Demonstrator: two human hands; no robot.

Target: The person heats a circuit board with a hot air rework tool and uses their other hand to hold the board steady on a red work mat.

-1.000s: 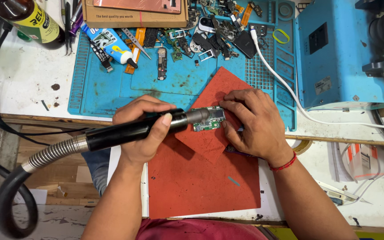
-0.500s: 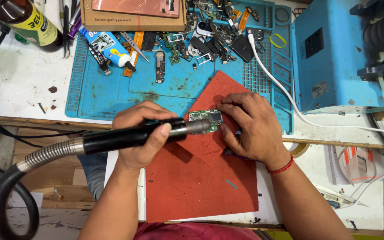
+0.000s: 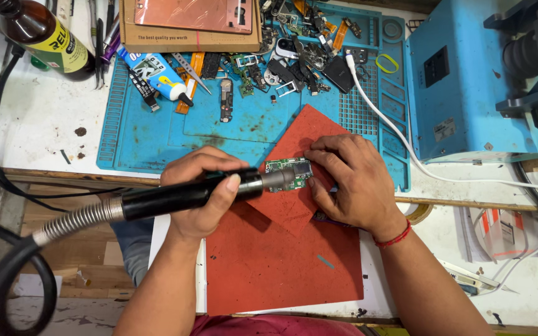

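My left hand [image 3: 203, 196] grips a black hot-air handpiece [image 3: 175, 196] with a metal nozzle and a ribbed hose running off to the left. The nozzle tip sits right over a small green circuit board [image 3: 291, 172]. This board lies on a red mat [image 3: 281, 249] that overlaps the table's front edge. My right hand [image 3: 350, 180] rests on the mat and steadies the board's right side with its fingertips. A red thread circles that wrist.
A blue work mat [image 3: 157, 134] holds several loose phone parts, a glue tube [image 3: 157, 73] and tweezers. A brown bottle [image 3: 35, 31] stands far left, a cardboard box [image 3: 188, 22] at the back. A blue machine [image 3: 468, 81] with a white cable [image 3: 400, 143] fills the right side.
The nozzle has stayed over the board with only slight shifts. Both hands keep their places.
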